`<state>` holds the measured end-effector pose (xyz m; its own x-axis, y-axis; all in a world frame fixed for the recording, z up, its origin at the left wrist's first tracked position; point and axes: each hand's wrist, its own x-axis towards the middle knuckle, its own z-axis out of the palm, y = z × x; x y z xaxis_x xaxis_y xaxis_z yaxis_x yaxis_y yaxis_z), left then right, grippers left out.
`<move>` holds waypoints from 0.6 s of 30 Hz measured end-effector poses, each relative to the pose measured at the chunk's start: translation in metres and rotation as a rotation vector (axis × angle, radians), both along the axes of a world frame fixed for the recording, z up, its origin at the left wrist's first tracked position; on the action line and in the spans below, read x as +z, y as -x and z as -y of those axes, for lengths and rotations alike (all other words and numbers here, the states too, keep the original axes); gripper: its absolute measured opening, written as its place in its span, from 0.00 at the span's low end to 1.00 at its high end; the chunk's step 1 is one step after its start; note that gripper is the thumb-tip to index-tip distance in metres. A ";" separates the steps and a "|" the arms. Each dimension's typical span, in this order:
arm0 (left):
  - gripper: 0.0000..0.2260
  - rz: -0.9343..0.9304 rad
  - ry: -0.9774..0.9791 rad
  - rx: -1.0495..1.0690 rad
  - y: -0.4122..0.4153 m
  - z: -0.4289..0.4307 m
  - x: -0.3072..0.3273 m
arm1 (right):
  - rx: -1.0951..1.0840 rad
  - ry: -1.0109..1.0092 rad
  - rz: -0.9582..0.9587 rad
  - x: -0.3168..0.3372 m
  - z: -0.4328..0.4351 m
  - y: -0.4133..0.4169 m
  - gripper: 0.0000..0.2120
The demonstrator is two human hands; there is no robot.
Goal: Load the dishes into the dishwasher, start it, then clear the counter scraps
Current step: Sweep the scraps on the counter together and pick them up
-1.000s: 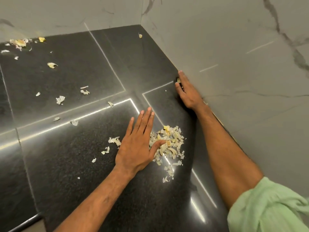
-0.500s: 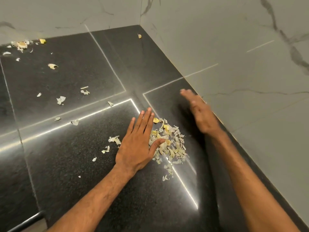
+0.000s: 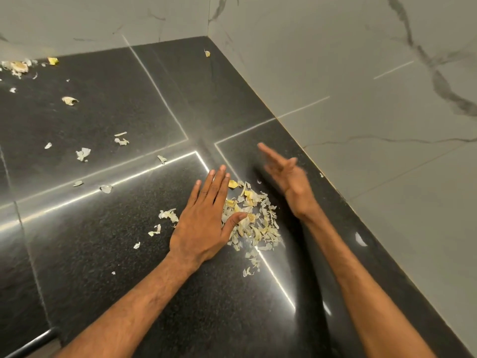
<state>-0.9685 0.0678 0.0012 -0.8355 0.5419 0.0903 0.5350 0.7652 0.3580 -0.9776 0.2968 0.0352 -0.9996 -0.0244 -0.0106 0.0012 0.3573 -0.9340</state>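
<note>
A: Where's the stuff rn?

B: Main scrap pile (image 3: pixel 251 219) sits on the black counter (image 3: pixel 103 254), touching the thumb side of the left hand (image 3: pixel 204 220). That hand's flat, fingers straight and together, thumb tip resting in the pile, holding nothing. Right hand (image 3: pixel 289 174) is on the pile's far side, close to the wall (image 3: pixel 361 73), open, fingers stretched, edge-on and blurred. Empty too, afaict.

A: How to do it well?

B: IMO keep the left palm pressed flat as a stop, sweep the right pinky edge low along the counter toward it so no flakes slip under. Then collect the stray bits (image 3: pixel 82 153) well beyond the left fingertips, plus the far clump (image 3: pixel 18 67).

A: Change vs a sec ago?

B: Right hand was then at the wall joint, fingertips on a scrap; now it's beside the pile, w/ a yellow piece (image 3: pixel 232 184) lying next to the left fingertips. Left hand hasn't budged.
</note>
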 end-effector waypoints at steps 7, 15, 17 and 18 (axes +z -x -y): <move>0.36 -0.004 0.016 -0.001 0.000 0.000 -0.001 | -0.071 -0.707 0.019 -0.019 -0.095 -0.022 0.38; 0.36 0.002 -0.018 -0.001 0.000 0.000 -0.002 | -0.033 -0.222 0.039 -0.002 0.013 -0.034 0.22; 0.36 -0.001 -0.025 -0.004 0.000 0.000 -0.001 | -0.095 -0.007 0.008 -0.003 0.036 -0.035 0.20; 0.36 -0.001 -0.025 -0.004 -0.001 0.000 -0.001 | -0.188 0.092 -0.011 -0.004 0.037 -0.035 0.22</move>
<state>-0.9676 0.0678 0.0004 -0.8330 0.5432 0.1054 0.5390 0.7535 0.3765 -0.9427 0.2598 0.0316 -0.9867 0.1625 -0.0057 0.0492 0.2652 -0.9629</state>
